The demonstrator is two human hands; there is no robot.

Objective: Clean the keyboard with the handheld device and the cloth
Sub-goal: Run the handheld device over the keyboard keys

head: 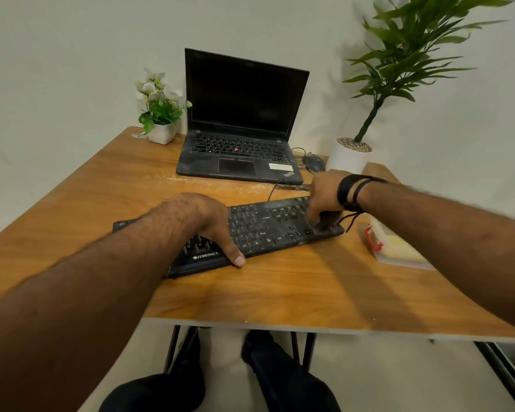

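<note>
Left hand (202,224) nearest, lying across the keyboard (259,233) near the tabletop's (280,292) front edge, fingers straight, thumb on its front rim, steadying. Right hand (324,197) at the keyboard's right end, fingers curled round a small dark, blurred thing: brush or cloth, cannot tell. Judged: cleaning pass in hand; next, work leftward across the keys.

Left grip (204,223) flat, right grip (324,197) curled
</note>
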